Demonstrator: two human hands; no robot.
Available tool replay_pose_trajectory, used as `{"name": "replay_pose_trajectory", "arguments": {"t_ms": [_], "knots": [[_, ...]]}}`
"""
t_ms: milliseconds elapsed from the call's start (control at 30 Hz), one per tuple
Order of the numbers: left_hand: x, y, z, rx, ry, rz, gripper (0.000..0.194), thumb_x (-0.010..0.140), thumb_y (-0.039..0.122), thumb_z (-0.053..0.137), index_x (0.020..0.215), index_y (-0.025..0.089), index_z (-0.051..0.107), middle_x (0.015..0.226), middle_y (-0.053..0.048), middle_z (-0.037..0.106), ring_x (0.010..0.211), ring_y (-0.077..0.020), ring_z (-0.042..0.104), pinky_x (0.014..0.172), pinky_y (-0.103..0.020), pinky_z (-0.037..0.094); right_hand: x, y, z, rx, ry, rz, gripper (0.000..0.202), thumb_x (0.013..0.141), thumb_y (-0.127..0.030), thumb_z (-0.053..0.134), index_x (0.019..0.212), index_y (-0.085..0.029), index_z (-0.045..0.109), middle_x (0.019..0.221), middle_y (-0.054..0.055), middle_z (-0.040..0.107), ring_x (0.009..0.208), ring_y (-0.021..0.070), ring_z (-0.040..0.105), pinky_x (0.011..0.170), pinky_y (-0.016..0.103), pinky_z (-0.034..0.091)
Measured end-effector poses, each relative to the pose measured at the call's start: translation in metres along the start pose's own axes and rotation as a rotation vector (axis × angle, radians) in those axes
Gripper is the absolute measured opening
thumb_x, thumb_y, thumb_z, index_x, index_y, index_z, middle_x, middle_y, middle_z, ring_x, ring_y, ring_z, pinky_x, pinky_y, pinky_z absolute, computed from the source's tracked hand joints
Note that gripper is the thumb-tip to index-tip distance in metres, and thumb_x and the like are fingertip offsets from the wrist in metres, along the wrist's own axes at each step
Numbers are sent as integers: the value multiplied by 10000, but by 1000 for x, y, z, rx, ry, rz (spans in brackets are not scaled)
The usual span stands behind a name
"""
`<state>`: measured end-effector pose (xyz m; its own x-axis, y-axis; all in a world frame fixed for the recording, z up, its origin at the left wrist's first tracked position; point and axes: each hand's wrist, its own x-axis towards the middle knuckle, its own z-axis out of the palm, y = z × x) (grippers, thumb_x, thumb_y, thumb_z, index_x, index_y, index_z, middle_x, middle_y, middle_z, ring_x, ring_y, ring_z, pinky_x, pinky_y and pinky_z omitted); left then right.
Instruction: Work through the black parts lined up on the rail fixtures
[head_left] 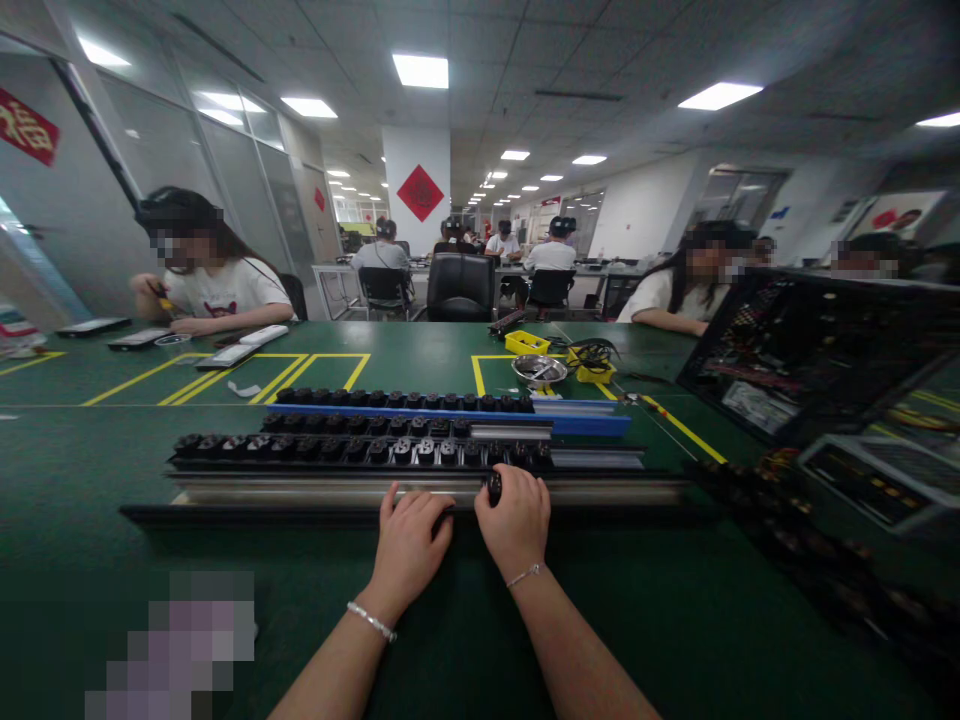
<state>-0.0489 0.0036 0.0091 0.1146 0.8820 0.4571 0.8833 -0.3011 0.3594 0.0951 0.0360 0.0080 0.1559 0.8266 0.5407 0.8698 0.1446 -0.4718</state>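
Note:
A long metal rail [300, 492] with black edges lies across the green table in front of me. My left hand [412, 540] holds its near side, fingers over the top and thumb by the front edge. Just to the right, my right hand [517, 520] pinches a small black round socket module [493, 487] above the same rail. Behind it lie more rails: a dark one with a row of black socket modules [356, 450], another row [367, 425], and a blue rail [585, 423] also carrying modules. The undersides of my fingers are hidden.
Many loose black modules [810, 560] lie at the right, near an open black case [817, 350] and a grey metal box [885, 485]. Beyond the rails are a metal bowl [540, 370], yellow trays [526, 343] and black cables. Co-workers sit across the table.

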Motion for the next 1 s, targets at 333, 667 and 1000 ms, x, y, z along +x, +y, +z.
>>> {"name": "replay_pose_trajectory", "arguments": {"t_ms": [333,667,1000], "knots": [[-1,-2,0,14,6,32,173,817,232,494,925,289,616,905,28,683,931,-182,581,1066,-509,154,2,4,-5,-98,-17,27,301,742,-252,495,1010,-170,606,1089,102,628,1099,244,479,1025,417,211],[-2,-3,1,21,-8,33,175,819,248,497,947,288,609,916,26,680,953,-186,576,1072,-505,143,6,15,-13,-123,-105,71,352,768,-319,470,1063,-183,605,1160,96,607,1180,259,426,1035,453,183],[-1,-4,1,28,-18,25,171,809,255,505,930,295,619,908,29,681,944,-192,583,1063,-509,161,6,23,-18,-141,-96,44,340,781,-325,469,1060,-191,611,1164,93,606,1163,250,447,1029,448,204]]}}
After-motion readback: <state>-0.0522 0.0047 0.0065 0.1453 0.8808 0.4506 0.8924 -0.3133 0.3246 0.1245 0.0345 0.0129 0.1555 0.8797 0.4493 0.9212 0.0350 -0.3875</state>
